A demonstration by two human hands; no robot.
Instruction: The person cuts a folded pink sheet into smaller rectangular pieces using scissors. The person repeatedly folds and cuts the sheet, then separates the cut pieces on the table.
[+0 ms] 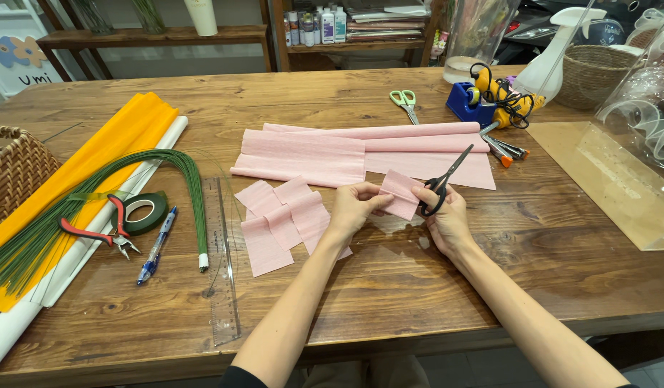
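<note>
Surface (389, 287) of brown wood, spread with craft goods. Far of centre, long pink crepe roll (360, 147), axis left to right. Near it, cut pink strips (281, 219). Woven basket (12, 172) at far left, contents hidden; second basket (591, 72) far right. Small pink piece (400, 192) pinched in left hand (353, 208), grip closed. Right hand (447, 215) touching its right edge, fingers through black scissors (447, 179), blades pointing far-right.
</note>
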